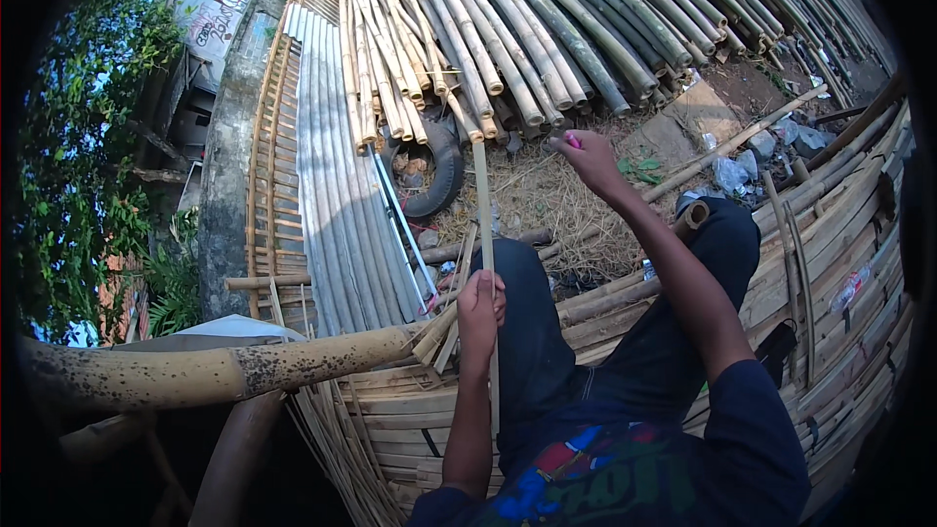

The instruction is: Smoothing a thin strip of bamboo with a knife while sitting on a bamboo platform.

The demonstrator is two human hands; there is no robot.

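Observation:
My left hand (481, 310) is closed round a long, flat bamboo strip (484, 200) that stands nearly upright in the picture. The strip runs from near the ends of the bamboo poles down past my left forearm, beside my left thigh. Farther out and to the right, my right hand (590, 162) is raised, apart from the strip, with its fingers curled round a small pink object (572, 140). Most of that object is hidden in the fist, so its kind does not show.
Bamboo poles (547, 24) lie stacked ahead, near an old tyre (451, 174). A thick spotted bamboo pole (176, 378) crosses at the left. Corrugated sheets (327, 166) and a bamboo ladder (276, 146) lie beyond it. Split bamboo slats (839, 332) surround my legs at the right.

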